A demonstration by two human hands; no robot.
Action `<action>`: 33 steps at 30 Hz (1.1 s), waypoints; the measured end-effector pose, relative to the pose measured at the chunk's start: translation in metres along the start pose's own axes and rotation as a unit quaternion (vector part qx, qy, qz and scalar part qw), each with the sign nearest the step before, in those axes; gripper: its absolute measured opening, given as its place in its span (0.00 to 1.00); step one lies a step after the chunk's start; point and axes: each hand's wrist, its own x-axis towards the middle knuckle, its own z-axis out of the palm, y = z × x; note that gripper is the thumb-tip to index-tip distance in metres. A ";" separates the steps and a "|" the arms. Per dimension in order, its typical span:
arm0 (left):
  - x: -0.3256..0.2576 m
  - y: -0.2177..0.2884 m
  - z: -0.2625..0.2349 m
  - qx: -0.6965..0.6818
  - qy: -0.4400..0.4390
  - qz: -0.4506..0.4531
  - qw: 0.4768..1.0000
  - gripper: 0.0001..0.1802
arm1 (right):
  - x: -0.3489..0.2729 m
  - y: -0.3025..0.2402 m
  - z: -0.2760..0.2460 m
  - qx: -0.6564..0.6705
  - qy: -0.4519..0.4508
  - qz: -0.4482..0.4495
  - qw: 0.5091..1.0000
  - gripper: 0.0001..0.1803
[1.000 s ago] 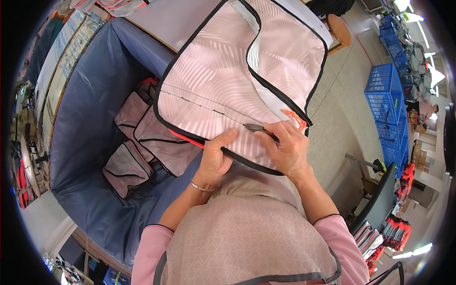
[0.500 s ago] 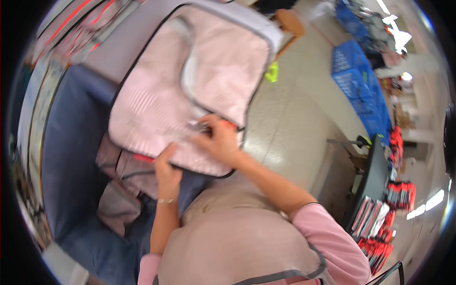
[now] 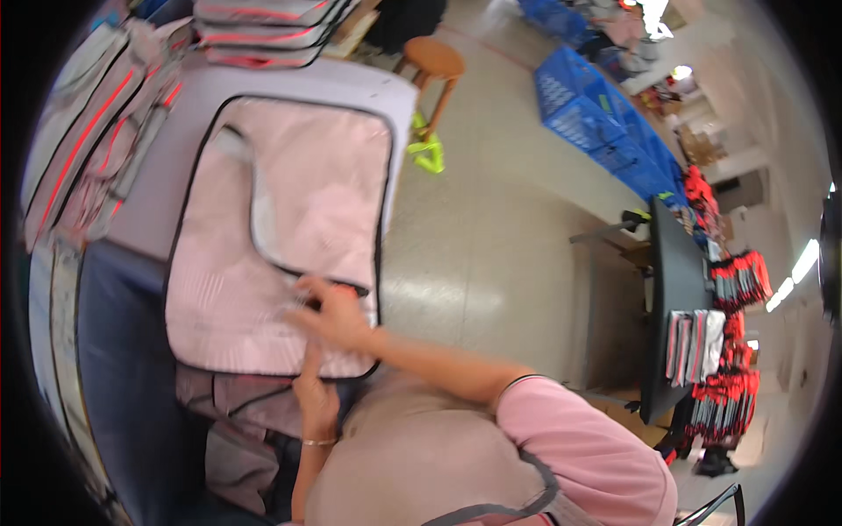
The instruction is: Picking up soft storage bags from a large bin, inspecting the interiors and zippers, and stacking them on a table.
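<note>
A pale pink fabric panel [image 3: 324,184] with rounded corners and black edging lies partly over the white tabletop, its near end toward my lap. A curved grey strip [image 3: 260,210] runs down its middle to a dark seam. My left hand [image 3: 316,399] pinches the panel's near edge, with a finger or thumb on top. Above it, my right hand [image 3: 338,320] is curled over the panel by the small orange-red patch [image 3: 355,287]. Something small and dark shows between its blurred fingers; I cannot make out what it is.
Stacked grey-pink pieces with red trim [image 3: 263,39] stand at the far table end, more [image 3: 88,140] at left. Dusky pink cloth [image 3: 241,465] lies in a dark blue fabric trough [image 3: 127,351]. A wooden stool [image 3: 434,57], blue crates [image 3: 605,131] and a dark table [image 3: 664,307] stand across the aisle.
The view has swung, so the panel and both hands appear lower and further left. The panel now lies flatter, and more of the far table shows. Both hands keep their places near its near edge.
</note>
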 end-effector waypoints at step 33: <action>-0.022 0.020 0.064 -0.082 -0.039 0.043 0.995 0.19 | -0.062 -0.062 -0.079 -0.363 0.089 -0.246 0.894 0.12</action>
